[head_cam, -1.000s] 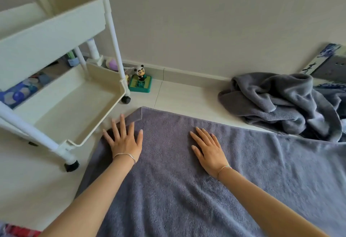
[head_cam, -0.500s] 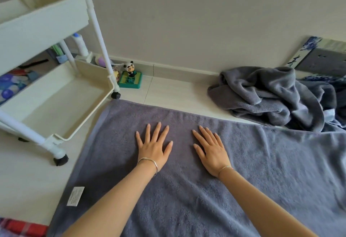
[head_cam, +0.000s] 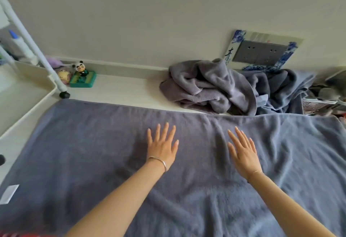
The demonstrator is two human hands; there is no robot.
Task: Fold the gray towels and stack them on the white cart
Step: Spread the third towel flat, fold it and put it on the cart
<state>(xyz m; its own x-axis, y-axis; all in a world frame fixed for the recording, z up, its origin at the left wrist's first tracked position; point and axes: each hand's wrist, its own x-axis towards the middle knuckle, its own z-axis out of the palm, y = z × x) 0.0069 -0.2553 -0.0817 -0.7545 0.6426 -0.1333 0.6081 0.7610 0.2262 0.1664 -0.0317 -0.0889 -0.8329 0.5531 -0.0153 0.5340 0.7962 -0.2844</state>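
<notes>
A large gray towel (head_cam: 93, 143) lies spread flat on the floor and fills the lower view. My left hand (head_cam: 162, 145) rests palm down on it near its middle, fingers straight and spread. My right hand (head_cam: 243, 150) lies flat on it a little to the right, fingers straight, beside a shallow wrinkle. A heap of crumpled gray towels (head_cam: 215, 88) sits against the wall at the upper right. The white cart (head_cam: 26, 94) stands at the left edge, its lower tray and one wheel showing.
A panda figure on a green base (head_cam: 82, 76) and a small plush toy (head_cam: 63, 75) stand by the cart's wheel near the wall. A framed panel (head_cam: 262, 51) leans on the wall. Cluttered items (head_cam: 325, 98) lie at the far right. A white label (head_cam: 9, 193) marks the towel's left edge.
Both hands have slid rightward over the towel, the left hand from its far left corner toward the middle. The view has swung right, so the cart has moved to the left edge.
</notes>
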